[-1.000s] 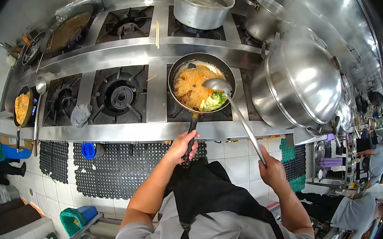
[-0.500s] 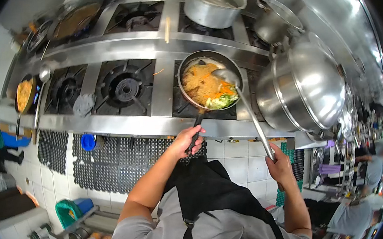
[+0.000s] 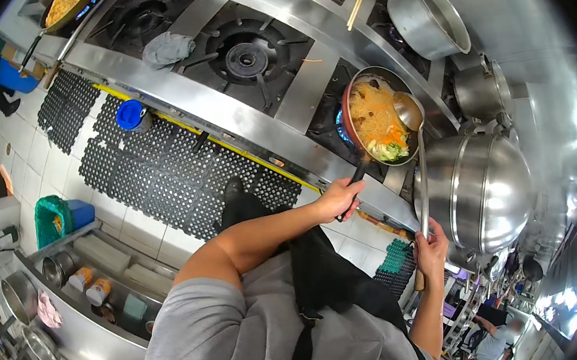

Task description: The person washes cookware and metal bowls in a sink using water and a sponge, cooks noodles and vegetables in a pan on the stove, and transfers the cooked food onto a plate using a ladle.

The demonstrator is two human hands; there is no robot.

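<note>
My left hand [image 3: 341, 199] is closed around the black handle of a frying pan [image 3: 349, 123] with a red outside. The pan is over a lit burner; a blue flame [image 3: 341, 126] shows at its left side. Inside lie thin yellowish noodles [image 3: 373, 115], with orange strips and shredded pale green vegetables [image 3: 389, 148] near the handle side. In my right hand [image 3: 432, 248] is a long-handled ladle [image 3: 423, 187]. Its bowl is at the pan's right side, over the edge of the noodles.
A large domed steel vessel [image 3: 493, 190] stands close to the right of the ladle. Pots [image 3: 426, 18] are on the back burners. A grey cloth [image 3: 168, 50] and chopsticks [image 3: 354, 13] lie on the stove. Another pan [image 3: 66, 6] sits far left. A person [image 3: 496, 344] is at lower right.
My view has turned, so the stove now runs diagonally. The pan appears farther right, with flame visible beside it. The ladle bowl now sits nearer the pan's far right rim.
</note>
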